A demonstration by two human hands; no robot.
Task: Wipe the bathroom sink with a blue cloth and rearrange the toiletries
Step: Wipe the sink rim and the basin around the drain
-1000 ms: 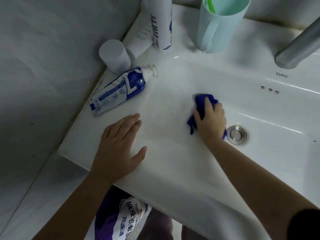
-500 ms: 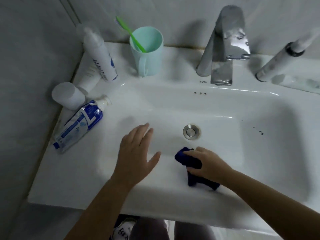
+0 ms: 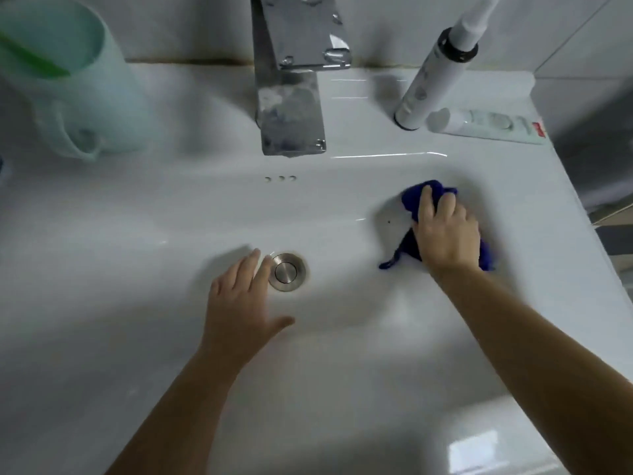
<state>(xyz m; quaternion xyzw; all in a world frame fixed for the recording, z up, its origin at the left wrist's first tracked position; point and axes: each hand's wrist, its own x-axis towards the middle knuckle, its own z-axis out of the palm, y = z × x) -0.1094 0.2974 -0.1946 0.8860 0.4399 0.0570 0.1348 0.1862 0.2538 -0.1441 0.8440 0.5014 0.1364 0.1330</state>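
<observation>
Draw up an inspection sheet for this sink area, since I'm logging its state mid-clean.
Surface: white sink, glossy; one dark speck just left of the cloth; drain cover in place.
Job's things: blue cloth bunched in the basin's right side; electric toothbrush standing on the back right ledge, white tube lying beside it; mint cup with a green toothbrush at back left.
Clutter: nothing seen.
Hands: right hand grips the cloth, fingers curled over it; left hand open, fingers straight, beside the drain.
Cables: nothing seen.
Surroundings: chrome faucet at centre back, water-spotted; tiled wall behind.
</observation>
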